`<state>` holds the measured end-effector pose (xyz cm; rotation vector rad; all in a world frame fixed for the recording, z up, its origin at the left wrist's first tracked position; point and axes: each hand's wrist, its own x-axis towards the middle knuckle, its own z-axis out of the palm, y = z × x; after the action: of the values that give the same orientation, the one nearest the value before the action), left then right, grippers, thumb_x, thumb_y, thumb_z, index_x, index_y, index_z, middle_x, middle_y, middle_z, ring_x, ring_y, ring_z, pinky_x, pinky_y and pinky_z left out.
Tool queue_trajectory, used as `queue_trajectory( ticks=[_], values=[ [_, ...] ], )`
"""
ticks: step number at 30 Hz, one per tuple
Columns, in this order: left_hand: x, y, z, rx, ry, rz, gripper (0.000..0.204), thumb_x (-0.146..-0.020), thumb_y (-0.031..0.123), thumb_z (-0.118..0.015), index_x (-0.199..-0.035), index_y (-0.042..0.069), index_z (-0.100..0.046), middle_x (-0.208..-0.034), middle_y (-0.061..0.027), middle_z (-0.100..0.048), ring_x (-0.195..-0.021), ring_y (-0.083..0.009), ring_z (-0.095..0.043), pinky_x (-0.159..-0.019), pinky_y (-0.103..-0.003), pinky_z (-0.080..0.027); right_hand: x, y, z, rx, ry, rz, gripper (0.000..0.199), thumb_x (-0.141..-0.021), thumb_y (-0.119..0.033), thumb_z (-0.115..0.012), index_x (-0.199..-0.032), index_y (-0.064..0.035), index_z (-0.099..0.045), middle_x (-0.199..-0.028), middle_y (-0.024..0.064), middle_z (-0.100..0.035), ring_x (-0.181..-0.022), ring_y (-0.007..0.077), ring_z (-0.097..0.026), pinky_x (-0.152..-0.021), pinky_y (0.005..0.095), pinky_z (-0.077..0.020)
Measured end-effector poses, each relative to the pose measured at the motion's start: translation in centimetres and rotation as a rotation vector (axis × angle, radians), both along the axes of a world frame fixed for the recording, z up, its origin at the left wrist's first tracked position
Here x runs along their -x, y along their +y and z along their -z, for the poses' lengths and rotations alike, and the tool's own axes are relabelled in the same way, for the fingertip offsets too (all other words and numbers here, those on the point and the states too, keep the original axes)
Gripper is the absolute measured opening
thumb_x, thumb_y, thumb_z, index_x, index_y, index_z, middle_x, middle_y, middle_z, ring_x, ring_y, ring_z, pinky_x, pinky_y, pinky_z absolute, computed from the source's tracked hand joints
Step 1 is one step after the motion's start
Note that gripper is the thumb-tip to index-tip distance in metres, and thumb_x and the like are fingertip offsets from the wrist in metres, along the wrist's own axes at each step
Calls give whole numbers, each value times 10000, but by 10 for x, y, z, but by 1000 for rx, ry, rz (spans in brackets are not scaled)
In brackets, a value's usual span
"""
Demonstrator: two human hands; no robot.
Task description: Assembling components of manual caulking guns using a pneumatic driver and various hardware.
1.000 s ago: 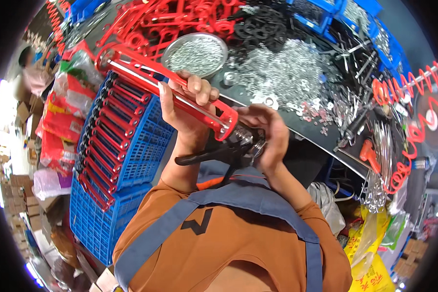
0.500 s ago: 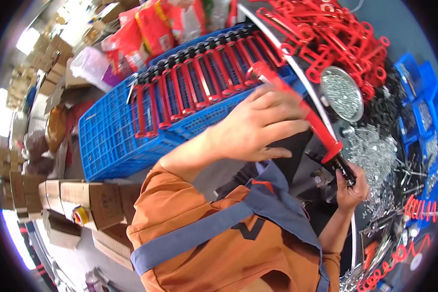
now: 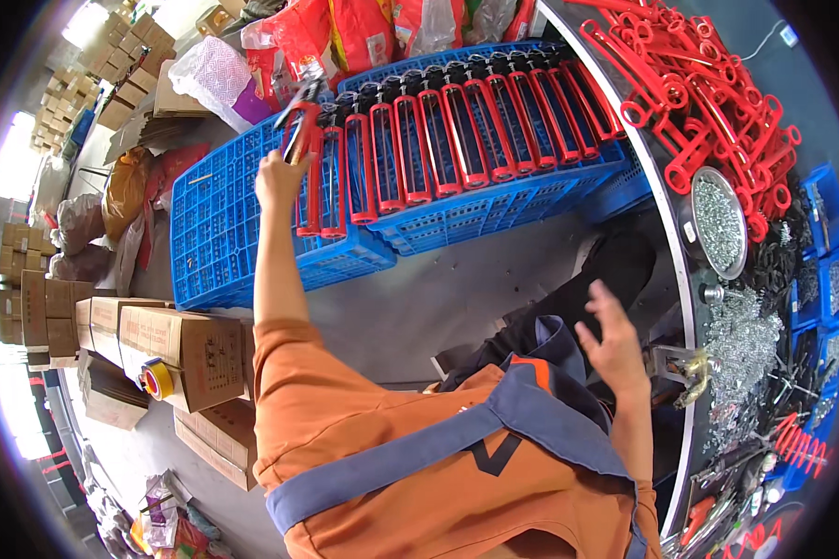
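At the left end of a row, my left hand (image 3: 281, 179) is closed around the lower end of a red caulking gun (image 3: 302, 123), which tilts with its black and metal handle end away from me. Several similar red caulking guns (image 3: 455, 135) lie side by side across blue plastic crates (image 3: 494, 224), black ends on the far side. My right hand (image 3: 617, 347) is empty, fingers spread, in front of my body near the workbench edge (image 3: 688, 354).
On the workbench at right are a heap of red frames (image 3: 718, 112), a metal bowl (image 3: 718, 224) of small parts, loose silver hardware (image 3: 744, 345) and blue bins (image 3: 825, 242). Cardboard boxes (image 3: 182, 349) with a tape roll (image 3: 157, 379) stand at left. Red bags (image 3: 364, 37) sit behind the crates.
My left hand has swung far left and now holds the caulking gun over the row's left end. My right hand has let go of its black handle end and opened.
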<state>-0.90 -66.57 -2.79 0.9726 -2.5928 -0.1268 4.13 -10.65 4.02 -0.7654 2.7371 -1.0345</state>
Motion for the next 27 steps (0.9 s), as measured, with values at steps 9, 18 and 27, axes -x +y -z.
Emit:
queue_trajectory(
  ticks=[9, 18, 27],
  values=[
    [3, -62, 93, -281, -218, -198, 961, -784, 641, -575, -1427, 0, -263, -1300, -256, -482, -1120, -410, -552, -944, -481, -443, -13, -9, 38, -194, -142, -84, 454, -793, -110, -656, -1206, 29, -530, -1174, 188, -586, -1088, 342, -546, -942, 397, -448],
    [-3, -44, 81, -41, -264, -154, 687, -897, 408, -546, -1354, -34, -286, -1137, -286, -537, -936, -424, -629, -778, -463, -537, -11, -7, 53, -231, -79, -92, 421, -792, -94, -643, -1187, 20, -553, -1146, 171, -597, -1060, 323, -547, -933, 394, -442],
    [-21, -38, 93, -61, -306, -182, 730, -914, 424, -515, -1389, -51, -229, -1191, -294, -502, -980, -451, -604, -812, -473, -521, -15, -9, 58, -186, -46, -32, 400, -794, -115, -643, -1167, 7, -570, -1128, 155, -593, -1031, 325, -540, -918, 405, -435]
  ],
)
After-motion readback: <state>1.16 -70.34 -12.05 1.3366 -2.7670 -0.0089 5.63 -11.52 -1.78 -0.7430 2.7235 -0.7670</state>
